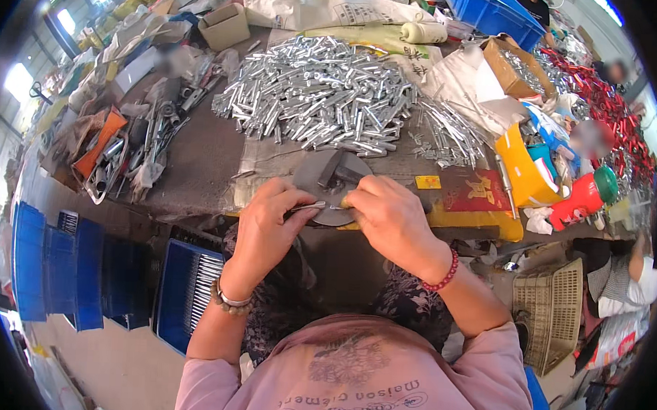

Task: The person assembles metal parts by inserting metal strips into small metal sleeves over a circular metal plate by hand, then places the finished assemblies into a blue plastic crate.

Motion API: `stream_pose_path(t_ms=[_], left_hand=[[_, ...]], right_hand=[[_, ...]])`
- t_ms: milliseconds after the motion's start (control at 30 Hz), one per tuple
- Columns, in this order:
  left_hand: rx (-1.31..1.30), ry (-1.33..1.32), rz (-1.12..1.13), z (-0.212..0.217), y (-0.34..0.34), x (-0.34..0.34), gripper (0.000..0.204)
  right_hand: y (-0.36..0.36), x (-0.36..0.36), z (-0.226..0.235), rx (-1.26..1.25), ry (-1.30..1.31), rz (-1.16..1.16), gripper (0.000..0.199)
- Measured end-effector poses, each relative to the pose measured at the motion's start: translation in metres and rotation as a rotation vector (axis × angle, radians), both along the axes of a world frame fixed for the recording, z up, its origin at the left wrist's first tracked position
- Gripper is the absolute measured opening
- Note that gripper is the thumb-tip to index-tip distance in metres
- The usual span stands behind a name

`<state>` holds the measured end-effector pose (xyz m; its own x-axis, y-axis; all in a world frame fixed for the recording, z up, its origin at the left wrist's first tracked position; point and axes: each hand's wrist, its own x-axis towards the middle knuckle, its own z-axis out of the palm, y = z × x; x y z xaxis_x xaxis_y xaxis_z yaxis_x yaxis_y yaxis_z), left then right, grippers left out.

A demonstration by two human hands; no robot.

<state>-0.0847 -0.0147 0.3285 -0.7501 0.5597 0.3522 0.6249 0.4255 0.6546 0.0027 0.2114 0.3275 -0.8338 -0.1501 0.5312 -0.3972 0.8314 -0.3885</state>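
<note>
Nearest, the blue crate (pixel 190 290) stands beyond the left forearm and the pale basket (pixel 547 313) beyond the right, both below the worktable (pixel 205 174). The two hands are apart, above the table's front edge. The left hand (pixel 267 215) pinches a slim silver piece (pixel 311 206) between thumb and fingers; it points toward the right hand (pixel 392 214), whose fingers are curled together close by, though I cannot tell what they grip. Just past the fingertips, a round dark plate (pixel 309 172) carries a dark metal block (pixel 333 167). Bare tabletop opens left of the left hand, as far as a clutter of tools (pixel 155 135); a red sheet (pixel 478 191) lies to the right. Farther back, a heap of silver parts (pixel 319 91) closes off the middle, with white sacking (pixel 326 7) behind it.
</note>
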Motion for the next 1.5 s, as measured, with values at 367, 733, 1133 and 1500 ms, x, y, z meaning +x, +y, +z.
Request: stream_pose_path(t_ms=[367,733,1133,1500], left_hand=[[0.049,-0.065,-0.019,-0.009,-0.007,0.002,0.018],[0.042,-0.144,-0.016,-0.004,-0.006,0.001,0.017],[0.084,-0.094,-0.065,-0.014,-0.005,0.0,0.018],[0.084,-0.051,-0.065,-0.007,0.0,0.004,0.016]], right_hand=[[-0.004,-0.002,0.0,0.017,-0.008,0.024,0.017],[0.001,-0.007,-0.002,-0.001,0.011,0.063,0.016],[0.0,-0.016,-0.01,-0.051,0.018,0.13,0.007],[0.108,0.0,-0.001,-0.115,-0.076,-0.455,0.012]])
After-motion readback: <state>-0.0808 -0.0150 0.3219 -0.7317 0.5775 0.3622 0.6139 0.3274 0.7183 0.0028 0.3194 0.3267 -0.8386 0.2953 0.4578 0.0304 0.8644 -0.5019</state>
